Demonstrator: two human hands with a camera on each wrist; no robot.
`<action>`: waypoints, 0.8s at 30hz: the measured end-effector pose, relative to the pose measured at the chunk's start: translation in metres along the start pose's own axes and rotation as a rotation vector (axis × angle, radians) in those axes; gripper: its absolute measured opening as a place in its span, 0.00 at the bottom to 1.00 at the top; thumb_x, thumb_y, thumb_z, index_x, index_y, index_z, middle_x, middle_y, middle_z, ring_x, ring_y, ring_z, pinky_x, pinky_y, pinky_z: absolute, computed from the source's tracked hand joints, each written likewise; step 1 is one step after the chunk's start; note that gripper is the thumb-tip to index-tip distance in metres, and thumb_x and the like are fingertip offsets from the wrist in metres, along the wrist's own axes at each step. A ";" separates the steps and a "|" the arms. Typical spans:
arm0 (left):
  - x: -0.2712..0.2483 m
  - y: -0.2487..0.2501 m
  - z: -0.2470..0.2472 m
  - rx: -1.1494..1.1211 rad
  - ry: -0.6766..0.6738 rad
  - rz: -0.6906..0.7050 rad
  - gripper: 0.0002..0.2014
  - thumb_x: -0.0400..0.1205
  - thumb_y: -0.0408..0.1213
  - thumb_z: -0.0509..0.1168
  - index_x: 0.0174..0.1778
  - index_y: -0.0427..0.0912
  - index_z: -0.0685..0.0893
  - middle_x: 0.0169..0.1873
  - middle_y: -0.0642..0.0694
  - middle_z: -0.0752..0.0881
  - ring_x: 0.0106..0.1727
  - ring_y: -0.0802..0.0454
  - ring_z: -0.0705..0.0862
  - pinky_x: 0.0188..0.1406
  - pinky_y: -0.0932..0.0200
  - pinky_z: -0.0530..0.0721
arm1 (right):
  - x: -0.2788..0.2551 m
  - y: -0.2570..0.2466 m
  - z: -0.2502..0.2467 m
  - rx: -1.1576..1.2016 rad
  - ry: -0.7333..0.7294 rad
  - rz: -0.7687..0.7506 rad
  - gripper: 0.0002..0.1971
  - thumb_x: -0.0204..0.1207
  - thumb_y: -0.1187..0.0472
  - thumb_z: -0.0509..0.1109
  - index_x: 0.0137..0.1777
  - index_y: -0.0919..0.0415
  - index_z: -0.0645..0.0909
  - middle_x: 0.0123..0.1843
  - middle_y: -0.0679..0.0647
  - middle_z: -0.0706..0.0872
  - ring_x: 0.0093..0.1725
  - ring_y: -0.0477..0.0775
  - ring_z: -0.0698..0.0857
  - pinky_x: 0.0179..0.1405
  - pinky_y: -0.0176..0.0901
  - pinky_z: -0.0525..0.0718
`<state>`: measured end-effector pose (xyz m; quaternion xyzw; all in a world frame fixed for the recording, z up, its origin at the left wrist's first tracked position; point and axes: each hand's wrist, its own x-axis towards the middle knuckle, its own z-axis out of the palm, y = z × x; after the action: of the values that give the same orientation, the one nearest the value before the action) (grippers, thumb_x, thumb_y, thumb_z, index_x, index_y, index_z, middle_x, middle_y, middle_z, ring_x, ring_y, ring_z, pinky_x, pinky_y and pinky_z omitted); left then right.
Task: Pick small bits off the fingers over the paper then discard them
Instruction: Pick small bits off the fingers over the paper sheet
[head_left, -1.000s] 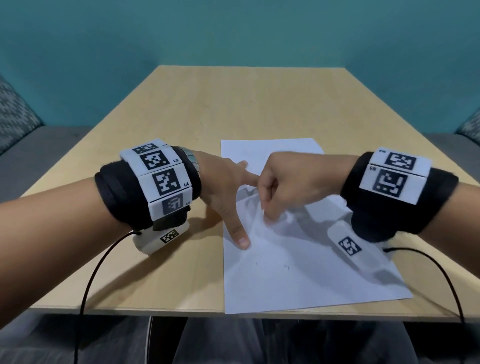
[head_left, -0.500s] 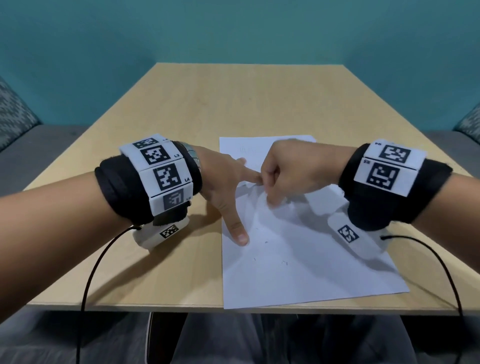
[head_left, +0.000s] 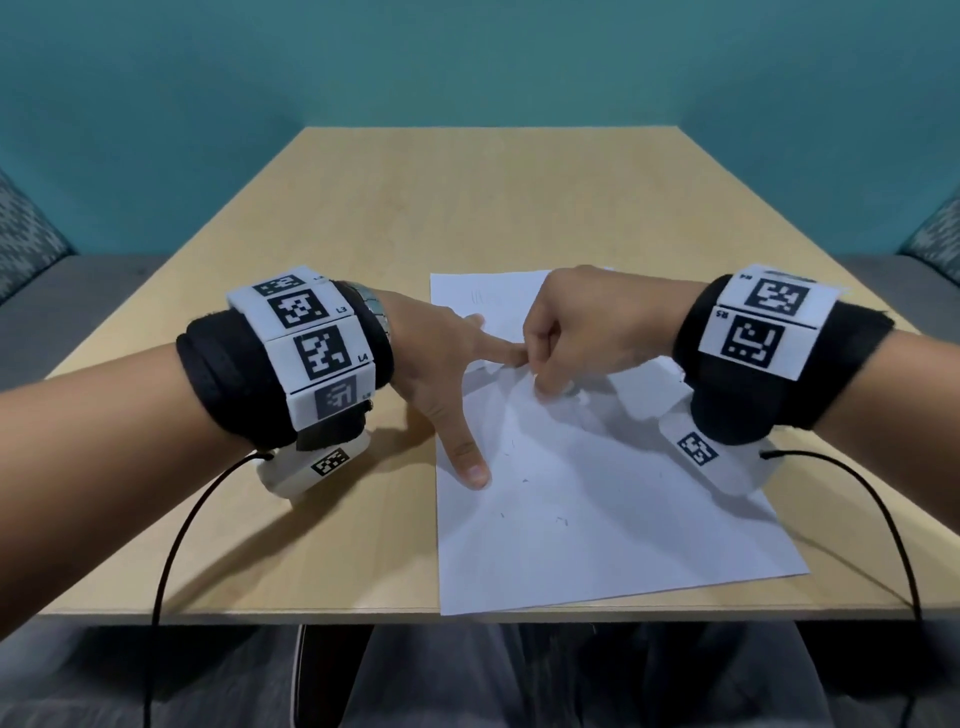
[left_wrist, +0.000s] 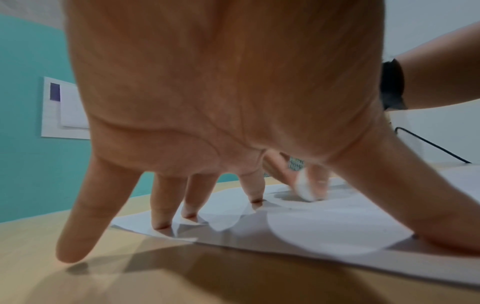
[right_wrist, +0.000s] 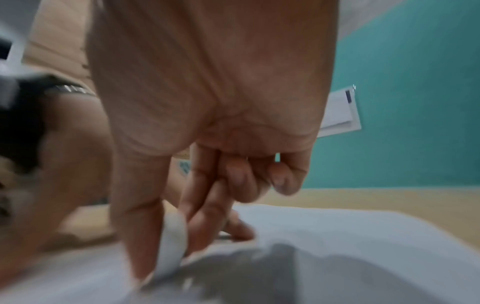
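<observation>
A white paper sheet lies on the wooden table. My left hand is spread over the sheet's left edge, its straight fingertips and thumb pressing down on paper and table. My right hand is curled, knuckles up, and meets the tip of the left index finger. Its thumb and fingers pinch a small white wad, which shows blurred in the right wrist view as the white wad, just above the paper. A few tiny dark bits lie on the sheet.
The table's near edge runs just below the sheet. Black cables hang from both wristbands over that edge. Grey seats flank the table, and a teal wall stands behind it.
The right hand stays at the left index fingertip, its fingers shifted only slightly. The left hand keeps its spread pose on the paper.
</observation>
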<state>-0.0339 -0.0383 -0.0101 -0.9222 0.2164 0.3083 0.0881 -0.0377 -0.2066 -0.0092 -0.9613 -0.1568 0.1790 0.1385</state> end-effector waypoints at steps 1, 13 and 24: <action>0.000 -0.001 0.000 -0.004 0.001 0.004 0.63 0.51 0.76 0.79 0.78 0.90 0.46 0.91 0.51 0.41 0.89 0.47 0.57 0.85 0.42 0.61 | -0.002 -0.003 0.002 -0.009 -0.050 -0.025 0.06 0.63 0.57 0.84 0.35 0.57 0.91 0.28 0.46 0.86 0.33 0.48 0.81 0.35 0.40 0.79; 0.003 -0.003 0.001 -0.020 0.003 0.013 0.62 0.50 0.77 0.80 0.76 0.92 0.47 0.91 0.52 0.42 0.90 0.49 0.57 0.86 0.42 0.61 | -0.007 -0.005 0.008 -0.019 -0.083 -0.054 0.06 0.65 0.55 0.85 0.33 0.54 0.91 0.30 0.47 0.89 0.33 0.45 0.82 0.34 0.37 0.80; -0.003 -0.004 0.000 -0.023 -0.006 -0.002 0.68 0.49 0.75 0.82 0.78 0.90 0.41 0.91 0.53 0.44 0.89 0.51 0.57 0.85 0.45 0.60 | -0.016 0.011 -0.004 -0.035 0.064 -0.032 0.05 0.67 0.55 0.84 0.36 0.54 0.92 0.34 0.48 0.91 0.35 0.48 0.85 0.36 0.43 0.82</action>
<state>-0.0346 -0.0339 -0.0083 -0.9224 0.2114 0.3135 0.0784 -0.0472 -0.2227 -0.0046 -0.9663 -0.1707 0.1431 0.1293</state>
